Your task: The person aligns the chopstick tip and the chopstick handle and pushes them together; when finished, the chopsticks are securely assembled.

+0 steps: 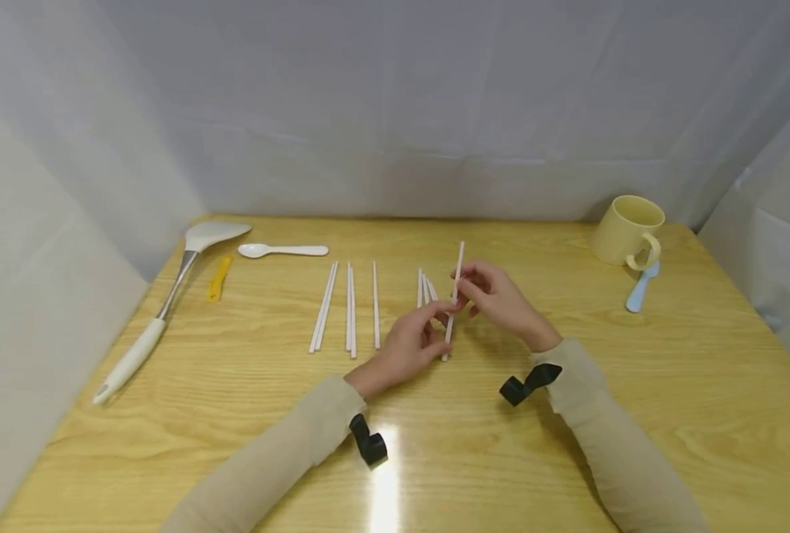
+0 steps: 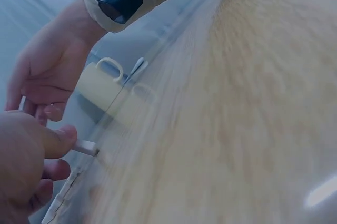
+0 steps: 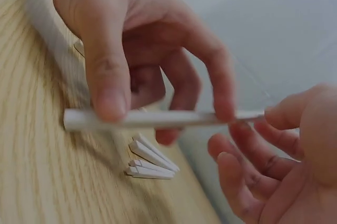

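My left hand (image 1: 408, 342) pinches a white chopstick (image 1: 461, 255) between thumb and fingers near its thicker lower end. Higher up the same stick, my right hand (image 1: 501, 302) pinches it with thumb and fingertips. In the right wrist view the chopstick (image 3: 163, 119) spans both hands, its square end clear of the left thumb. Behind the hands lies a small bunch of chopsticks (image 1: 420, 285), partly hidden by the left hand. To the left rest a slanted pair of chopsticks (image 1: 324, 307), another pair (image 1: 351, 314) and a single chopstick (image 1: 376, 307).
A long-handled turner (image 1: 144, 352) lies at the table's left edge beside a small yellow utensil (image 1: 218, 280). A white spoon (image 1: 284, 251) is at the back left. At the back right stands a yellow mug (image 1: 617, 233) with a light blue spoon (image 1: 640, 292) next to it.
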`<state>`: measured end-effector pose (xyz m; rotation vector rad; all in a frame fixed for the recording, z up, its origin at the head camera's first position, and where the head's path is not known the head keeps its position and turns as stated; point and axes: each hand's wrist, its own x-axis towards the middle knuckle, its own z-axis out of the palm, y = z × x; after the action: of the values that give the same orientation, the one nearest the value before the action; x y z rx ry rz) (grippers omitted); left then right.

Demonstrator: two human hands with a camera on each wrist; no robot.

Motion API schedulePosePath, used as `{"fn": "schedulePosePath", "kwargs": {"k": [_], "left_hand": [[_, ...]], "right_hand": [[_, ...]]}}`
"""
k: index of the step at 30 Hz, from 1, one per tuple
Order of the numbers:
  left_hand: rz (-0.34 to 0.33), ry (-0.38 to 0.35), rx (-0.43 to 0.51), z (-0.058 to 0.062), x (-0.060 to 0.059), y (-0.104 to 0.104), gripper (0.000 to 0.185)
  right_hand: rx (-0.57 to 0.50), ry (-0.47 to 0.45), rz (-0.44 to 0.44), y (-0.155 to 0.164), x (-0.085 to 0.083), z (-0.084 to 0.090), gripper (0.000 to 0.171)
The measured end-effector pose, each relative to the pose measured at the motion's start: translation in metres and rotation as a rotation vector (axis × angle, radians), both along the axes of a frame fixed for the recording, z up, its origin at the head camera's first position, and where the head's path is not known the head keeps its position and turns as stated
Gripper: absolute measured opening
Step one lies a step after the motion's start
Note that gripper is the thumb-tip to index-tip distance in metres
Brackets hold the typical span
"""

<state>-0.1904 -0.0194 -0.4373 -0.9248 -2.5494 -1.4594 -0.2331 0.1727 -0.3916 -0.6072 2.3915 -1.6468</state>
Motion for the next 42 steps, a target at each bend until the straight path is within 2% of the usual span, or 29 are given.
{"fn": "schedulePosePath", "kwargs": {"k": [8, 12, 14, 19, 21, 23, 26, 28, 33, 37, 42], "left_hand": [[0.157, 0.008, -0.112, 0.008, -0.005, -0.032, 0.051], [0.2, -0.009, -0.17, 0.013, -0.007, -0.045, 0.052], [0.221, -0.008, -0.23, 0.015, -0.009, -0.05, 0.053], [0.327, 0.079, -0.463, 0.019, -0.012, -0.057, 0.059], [0.336, 0.093, -0.525, 0.02, -0.013, -0.059, 0.057], [0.307, 0.08, -0.551, 0.019, -0.014, -0.061, 0.048], [0.265, 0.078, -0.569, 0.019, -0.015, -0.064, 0.035], [0.26, 0.08, -0.572, 0.019, -0.015, -0.067, 0.032], [0.268, 0.045, -0.548, 0.021, -0.013, -0.073, 0.033], [0.258, 0.046, -0.513, 0.021, -0.012, -0.075, 0.035], [0.24, 0.046, -0.409, 0.023, -0.015, -0.07, 0.031]], "right_hand": [[0.042, -0.012, 0.019, 0.002, -0.006, -0.006, 0.03], [0.06, -0.03, 0.003, 0.006, -0.007, -0.011, 0.028], [0.067, -0.029, 0.001, 0.008, -0.007, -0.013, 0.027], [0.056, -0.017, 0.006, 0.01, -0.009, -0.019, 0.025], [0.05, -0.008, 0.009, 0.01, -0.01, -0.021, 0.023], [0.055, -0.005, 0.012, 0.008, -0.009, -0.024, 0.022], [0.097, 0.004, 0.022, 0.005, -0.009, -0.031, 0.019], [0.137, 0.009, 0.018, 0.002, -0.009, -0.035, 0.018], [0.243, 0.114, -0.057, -0.004, -0.006, -0.042, 0.013], [0.276, 0.163, -0.102, -0.007, -0.003, -0.045, 0.013], [0.288, 0.155, -0.134, -0.007, 0.001, -0.043, 0.016]]}}
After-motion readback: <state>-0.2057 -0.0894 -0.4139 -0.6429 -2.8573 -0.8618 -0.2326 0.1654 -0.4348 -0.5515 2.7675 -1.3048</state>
